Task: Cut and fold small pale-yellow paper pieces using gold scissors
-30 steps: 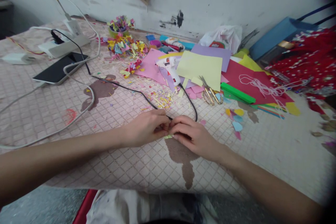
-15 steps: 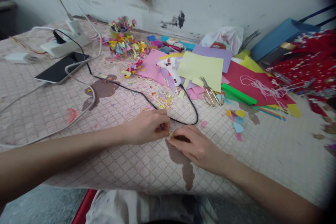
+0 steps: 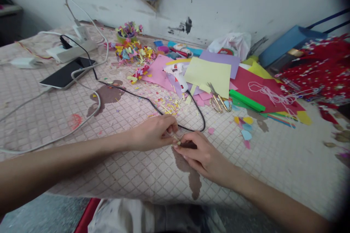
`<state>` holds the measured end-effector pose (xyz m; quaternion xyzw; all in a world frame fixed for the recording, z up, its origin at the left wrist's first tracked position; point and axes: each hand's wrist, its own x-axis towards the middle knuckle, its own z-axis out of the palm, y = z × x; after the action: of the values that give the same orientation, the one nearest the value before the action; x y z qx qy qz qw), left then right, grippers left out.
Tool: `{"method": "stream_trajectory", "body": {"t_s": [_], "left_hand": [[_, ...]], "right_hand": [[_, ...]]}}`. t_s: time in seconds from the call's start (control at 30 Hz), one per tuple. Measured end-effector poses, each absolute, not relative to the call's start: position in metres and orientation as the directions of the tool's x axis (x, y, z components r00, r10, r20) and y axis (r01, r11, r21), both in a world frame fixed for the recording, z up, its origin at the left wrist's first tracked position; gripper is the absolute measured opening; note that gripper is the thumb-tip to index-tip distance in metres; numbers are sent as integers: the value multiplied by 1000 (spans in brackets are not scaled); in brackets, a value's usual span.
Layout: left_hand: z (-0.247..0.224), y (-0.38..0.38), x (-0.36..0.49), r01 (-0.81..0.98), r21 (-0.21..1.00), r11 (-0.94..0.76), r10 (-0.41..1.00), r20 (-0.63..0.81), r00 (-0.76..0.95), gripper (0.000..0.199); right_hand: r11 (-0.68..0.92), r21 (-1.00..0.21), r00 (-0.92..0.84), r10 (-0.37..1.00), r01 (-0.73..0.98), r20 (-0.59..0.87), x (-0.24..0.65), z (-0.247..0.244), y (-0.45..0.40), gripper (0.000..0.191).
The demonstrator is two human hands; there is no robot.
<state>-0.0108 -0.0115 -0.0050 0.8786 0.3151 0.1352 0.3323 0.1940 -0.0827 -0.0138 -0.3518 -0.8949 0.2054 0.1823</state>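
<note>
Over the near middle of the table, my left hand and my right hand meet fingertip to fingertip. Between them sits a small pale yellow paper piece, mostly covered by the fingers. My right thumb and forefinger pinch it from the right. My left thumb and forefinger close on its left side; the exact grip there is partly hidden. Just beyond the hands runs the black cord of a white glue gun. Gold-handled scissors lie to the right of the gun.
Coloured paper sheets and a green strip lie at the back right. Paper petals are scattered nearer. A phone, a power strip and a white cable occupy the left. Paper flowers fill a small pot.
The view has shifted slightly, so the table things sit a little lower. My left fingers have changed their pose slightly at the paper piece; both hands stay together.
</note>
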Motion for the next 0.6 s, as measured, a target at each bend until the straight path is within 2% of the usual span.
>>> {"method": "stream_trajectory", "body": {"t_s": [0.27, 0.47, 0.6], "left_hand": [[-9, -13, -9, 474, 631, -615, 641, 49, 766, 18], [-2, -7, -9, 489, 709, -508, 627, -84, 774, 18], [-2, -10, -8, 513, 666, -541, 656, -48, 753, 23]], "right_hand": [[665, -527, -659, 713, 529, 239, 198, -16, -85, 31], [672, -488, -665, 713, 556, 224, 194, -13, -87, 31], [644, -550, -645, 729, 531, 231, 196, -14, -85, 30]]}}
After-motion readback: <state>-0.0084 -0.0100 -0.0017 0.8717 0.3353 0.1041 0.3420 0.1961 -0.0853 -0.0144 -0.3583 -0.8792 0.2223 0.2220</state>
